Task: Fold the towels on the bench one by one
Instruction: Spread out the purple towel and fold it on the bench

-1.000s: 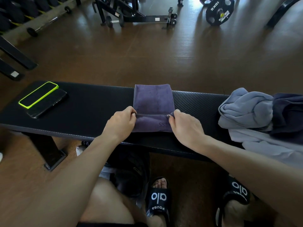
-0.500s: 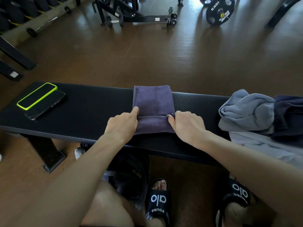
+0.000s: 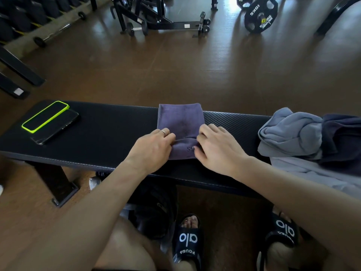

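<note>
Both hands have shifted inward since the previous frames, from the outer edges of the purple towel (image 3: 180, 122) onto its folded seam. Nearest the camera, two feet in black slides (image 3: 188, 241) rest on the brown floor, with a dark bag (image 3: 154, 208) under the counter (image 3: 109, 133). Left hand (image 3: 151, 147), a ring on one finger, lies at the left side of the towel, fingers curled and pinching the cloth at the fold line. Right hand (image 3: 218, 147) lies at the right side, fingers bent over the same fold, thumb tucked against the lower flap; it also pinches the cloth. Towel lies flat at mid-counter, folded into a narrow rectangle; near flap carries lettering, partly covered by the right hand. At the right end of the counter, a heap of unfolded towels (image 3: 293, 133): pale blue-grey on top, dark navy beside it, a lighter one beneath. Heap is apart from the purple towel. At the left end, a phone in a neon-green case (image 3: 45, 116) lies partly on a second dark phone (image 3: 58, 128). Farther off on the floor: a rack frame (image 3: 160, 16), a small dumbbell (image 3: 136, 29), a plate (image 3: 260, 14) marked 10KG.
</note>
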A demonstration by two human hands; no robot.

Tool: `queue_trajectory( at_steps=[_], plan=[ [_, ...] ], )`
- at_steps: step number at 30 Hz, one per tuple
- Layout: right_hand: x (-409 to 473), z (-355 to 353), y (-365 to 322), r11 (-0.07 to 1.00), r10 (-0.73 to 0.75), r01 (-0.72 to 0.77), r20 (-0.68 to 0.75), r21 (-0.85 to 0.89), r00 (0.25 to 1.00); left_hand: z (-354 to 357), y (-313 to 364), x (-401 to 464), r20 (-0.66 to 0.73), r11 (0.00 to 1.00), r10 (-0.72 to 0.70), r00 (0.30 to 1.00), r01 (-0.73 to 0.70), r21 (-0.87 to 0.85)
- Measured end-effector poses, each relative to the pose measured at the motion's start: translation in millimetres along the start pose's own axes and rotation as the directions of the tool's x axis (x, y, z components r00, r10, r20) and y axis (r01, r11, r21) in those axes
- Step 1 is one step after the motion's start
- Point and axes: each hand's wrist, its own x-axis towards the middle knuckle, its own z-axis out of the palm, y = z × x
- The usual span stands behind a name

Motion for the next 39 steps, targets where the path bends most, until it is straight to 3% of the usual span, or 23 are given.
queue_trajectory(
  at_steps=[3, 6, 14, 20, 24, 28, 33, 39],
  plan=[
    [-9, -3, 0, 0.993, -0.119, 0.118, 0.053, 0.011, 0.992, -2, -2, -6, 0.117, 0.994, -0.017, 0.993, 0.029, -0.101],
    [-11, 2, 6, 0.995, -0.096, 0.094, 0.098, 0.028, 0.991, -1, -7, -14, 0.204, 0.994, 0.001, 0.979, 0.021, -0.110],
    [-7, 2, 13, 0.999, -0.046, 0.046, 0.121, 0.003, 0.992, -4, -16, -18, 0.131, 0.992, 0.009, 0.991, 0.007, -0.126],
    [-2, -3, 15, 0.975, 0.076, -0.085, 0.047, 0.206, 0.996, -7, -14, -18, 0.106, 0.983, -0.052, 0.993, 0.070, -0.169],
    [0, -9, 23, 0.899, 0.186, -0.186, 0.038, 0.397, 0.982, -16, -13, -20, 0.163, 0.885, -0.196, 0.967, 0.246, -0.396],
    [2, -17, 28, 0.759, 0.288, -0.324, 0.155, 0.564, 0.945, -20, -15, -22, 0.211, 0.728, -0.289, 0.934, 0.357, -0.586],
    [5, -13, 24, 0.676, 0.363, -0.434, 0.244, 0.595, 0.899, -13, -18, -22, 0.274, 0.577, -0.385, 0.881, 0.462, -0.674],
    [9, -6, 17, 0.724, 0.392, -0.457, 0.238, 0.516, 0.889, -10, -14, -16, 0.274, 0.614, -0.421, 0.865, 0.494, -0.615]
  ],
)
